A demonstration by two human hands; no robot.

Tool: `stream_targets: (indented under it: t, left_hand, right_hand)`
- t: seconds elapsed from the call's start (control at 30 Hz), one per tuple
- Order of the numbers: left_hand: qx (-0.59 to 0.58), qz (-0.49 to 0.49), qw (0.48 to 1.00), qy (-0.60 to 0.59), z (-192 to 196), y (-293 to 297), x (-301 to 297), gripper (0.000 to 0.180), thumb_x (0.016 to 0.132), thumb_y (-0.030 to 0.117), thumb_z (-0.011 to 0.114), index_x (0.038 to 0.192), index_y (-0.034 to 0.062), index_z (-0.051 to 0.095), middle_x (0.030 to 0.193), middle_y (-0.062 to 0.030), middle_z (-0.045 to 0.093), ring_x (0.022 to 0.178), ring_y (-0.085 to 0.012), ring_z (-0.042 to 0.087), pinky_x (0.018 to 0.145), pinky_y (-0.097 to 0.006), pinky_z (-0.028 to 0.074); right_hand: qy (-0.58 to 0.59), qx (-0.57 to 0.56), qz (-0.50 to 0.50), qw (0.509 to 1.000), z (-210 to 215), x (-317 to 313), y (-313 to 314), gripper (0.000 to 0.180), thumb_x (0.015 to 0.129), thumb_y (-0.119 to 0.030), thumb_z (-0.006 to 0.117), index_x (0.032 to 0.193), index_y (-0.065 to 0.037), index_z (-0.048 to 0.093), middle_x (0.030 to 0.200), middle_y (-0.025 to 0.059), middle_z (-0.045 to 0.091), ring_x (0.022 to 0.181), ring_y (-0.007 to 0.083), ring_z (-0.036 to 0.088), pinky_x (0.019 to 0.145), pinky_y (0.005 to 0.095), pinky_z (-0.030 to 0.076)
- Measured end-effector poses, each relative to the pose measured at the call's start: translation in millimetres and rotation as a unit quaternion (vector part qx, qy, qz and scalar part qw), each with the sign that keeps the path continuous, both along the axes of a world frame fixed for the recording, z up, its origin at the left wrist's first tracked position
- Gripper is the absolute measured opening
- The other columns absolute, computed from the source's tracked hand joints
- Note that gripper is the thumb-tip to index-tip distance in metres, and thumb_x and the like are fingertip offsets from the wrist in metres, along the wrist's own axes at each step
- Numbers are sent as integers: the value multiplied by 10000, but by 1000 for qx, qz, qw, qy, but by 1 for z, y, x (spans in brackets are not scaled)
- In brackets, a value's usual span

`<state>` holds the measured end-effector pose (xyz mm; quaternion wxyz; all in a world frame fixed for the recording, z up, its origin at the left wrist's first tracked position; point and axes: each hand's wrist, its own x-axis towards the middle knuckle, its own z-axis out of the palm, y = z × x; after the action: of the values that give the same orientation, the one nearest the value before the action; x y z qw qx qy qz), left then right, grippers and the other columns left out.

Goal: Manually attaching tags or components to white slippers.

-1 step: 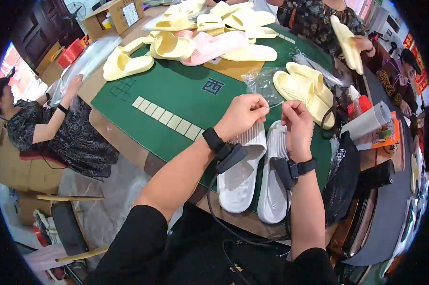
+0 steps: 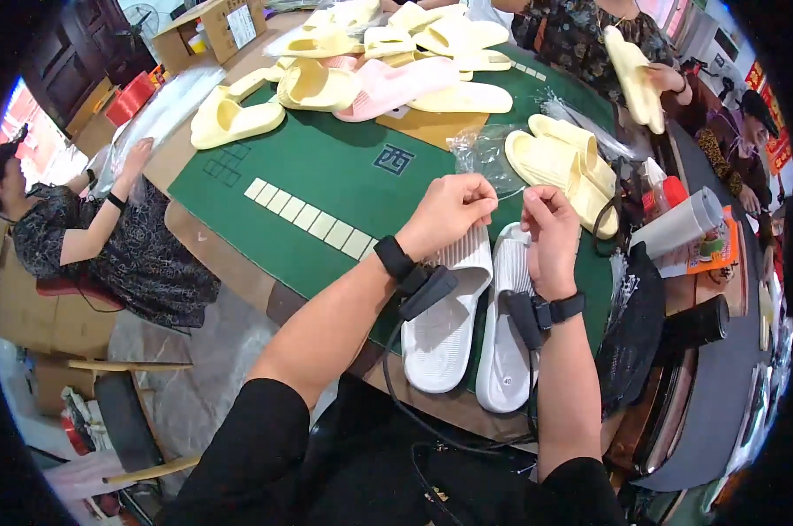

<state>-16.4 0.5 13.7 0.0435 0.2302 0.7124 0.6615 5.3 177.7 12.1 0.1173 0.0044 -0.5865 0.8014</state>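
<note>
A thin white plastic strand (image 2: pixel 510 194) is stretched between my two hands above the green table mat. My left hand (image 2: pixel 456 210) pinches one end between thumb and curled fingers. The other end is at the fingertips of my right hand (image 2: pixel 547 230), which are also closed in a pinch. Directly beneath lie two white slides side by side, the left slide (image 2: pixel 440 342) and the right slide (image 2: pixel 504 368), with toes toward me. My hands and wrists cover parts of their straps. Beyond my hands, a clear plastic bag (image 2: pixel 484 151) rests beside a pair of pale yellow slides (image 2: pixel 565 167).
Yellow slides (image 2: pixel 317 85) and a pink slide (image 2: pixel 396 86) are heaped at the far side. A white tumbler (image 2: pixel 682 221), a black bag (image 2: pixel 638 324) and a bundle of white ties (image 2: pixel 625 289) stand right. One person (image 2: pixel 107 228) handles clear bags; another holds a yellow slide (image 2: pixel 635 79).
The yellow slide in the far person's hand has shifted slightly to the left. My own hands and the strand look unchanged.
</note>
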Motion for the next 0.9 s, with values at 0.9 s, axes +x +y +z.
stream_targets:
  t: [0.9]
  left_hand:
    - [6, -21, 1000, -13, -3, 0, -2, 81, 924, 61, 597, 901, -15, 605, 739, -22, 623, 678, -82, 578, 634, -241, 479]
  right_hand:
    - [-9, 50, 76, 996, 7, 4, -4, 60, 914, -77, 625, 946, -33, 601, 748, -17, 565, 620, 60, 482, 557, 214, 380]
